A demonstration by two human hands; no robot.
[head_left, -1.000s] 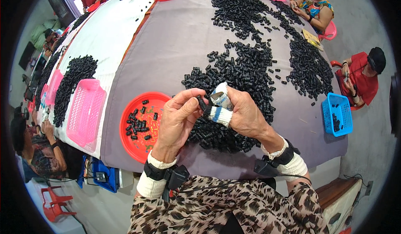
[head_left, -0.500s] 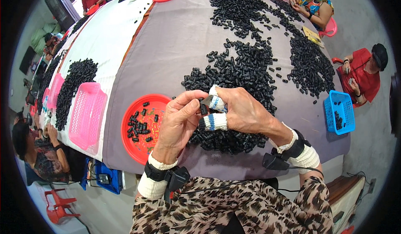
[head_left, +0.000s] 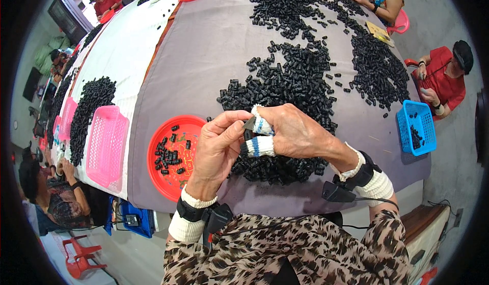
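My left hand (head_left: 216, 141) pinches a small black cylindrical part (head_left: 248, 134) between thumb and fingers. My right hand (head_left: 296, 134) meets it there, gripping a small grey blade (head_left: 249, 123) whose tip lies against the part. White cloth covers with blue stripes wrap the right thumb and a finger. Both hands are above the near edge of a big heap of similar black parts (head_left: 293, 89). Left of my left hand, a round red tray (head_left: 157, 175) with several loose black parts rests on the grey cloth.
A pink basket (head_left: 104, 150) stands on the white cloth at left, beside another black heap (head_left: 94, 109). At right are a blue basket (head_left: 417, 132) and a further heap (head_left: 377, 74). Other people sit around the table. Wrist devices with cables sit on both my forearms.
The whole view has shifted slightly. My hands stay together at the same spot, with the black part tilted a little differently against the blade.
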